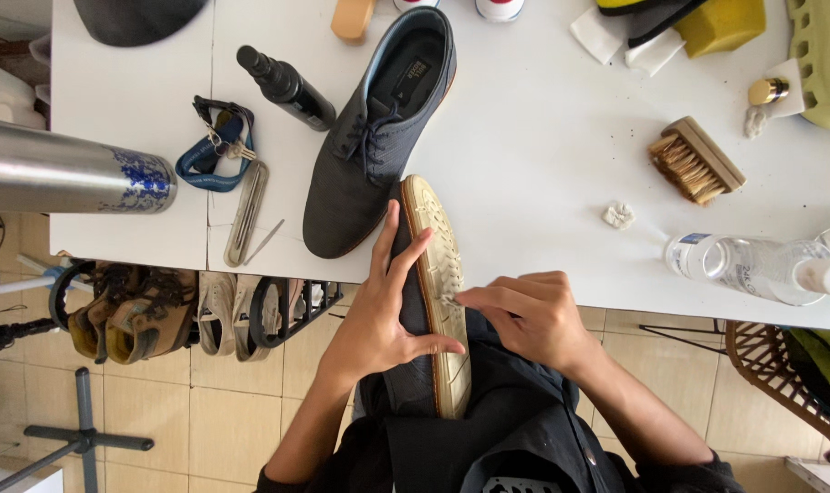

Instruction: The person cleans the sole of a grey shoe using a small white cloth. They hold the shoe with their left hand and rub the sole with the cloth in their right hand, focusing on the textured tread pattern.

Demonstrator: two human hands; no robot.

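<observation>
On a cluttered white desk (542,137), the left hand (378,319) clasps a grey shoe (413,365) sideways; right hand (529,315) pinches a scrap against its stiff, cream sole (438,265); light, best gripped mid-body.

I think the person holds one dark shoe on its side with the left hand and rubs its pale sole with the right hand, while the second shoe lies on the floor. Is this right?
Not quite. The head view shows the second shoe lying on the white table, not on the floor. The rest holds: the left hand steadies the shoe on its side, and the right hand works at its pale sole.
</observation>
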